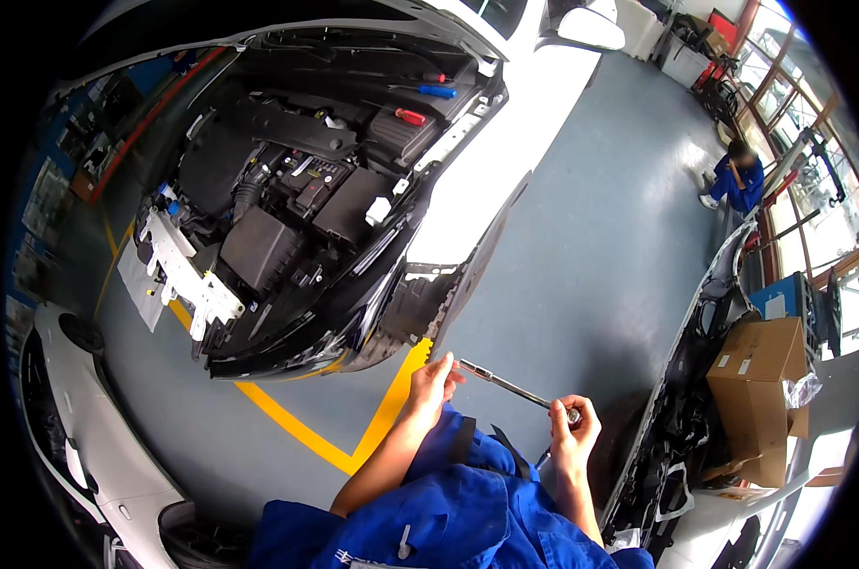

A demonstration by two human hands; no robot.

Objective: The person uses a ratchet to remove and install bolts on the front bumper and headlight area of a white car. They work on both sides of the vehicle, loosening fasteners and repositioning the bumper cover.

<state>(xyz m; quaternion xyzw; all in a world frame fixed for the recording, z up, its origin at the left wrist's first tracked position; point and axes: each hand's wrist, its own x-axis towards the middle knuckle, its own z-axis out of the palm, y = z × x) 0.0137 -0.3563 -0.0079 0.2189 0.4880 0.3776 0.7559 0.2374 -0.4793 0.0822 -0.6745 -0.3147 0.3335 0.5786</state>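
Observation:
A slim chrome extension bar [505,383] slants in front of my body, with a round head at its lower right end that looks like a ratchet's. My right hand [572,441] is closed around that head end. My left hand [431,386] is beside the bar's dark upper left tip, fingers curled in and thumb raised. Whether anything small sits in those left fingers is hidden. Ahead stands a white car with its hood raised and its front bumper off, so the engine bay [297,180] shows.
Red [411,117] and blue [437,91] handled tools lie on the engine bay's edge. A removed bumper [685,408] and a cardboard box [757,394] stand to the right. Another white car [117,446] is at left. A person in blue [738,178] crouches at the far right.

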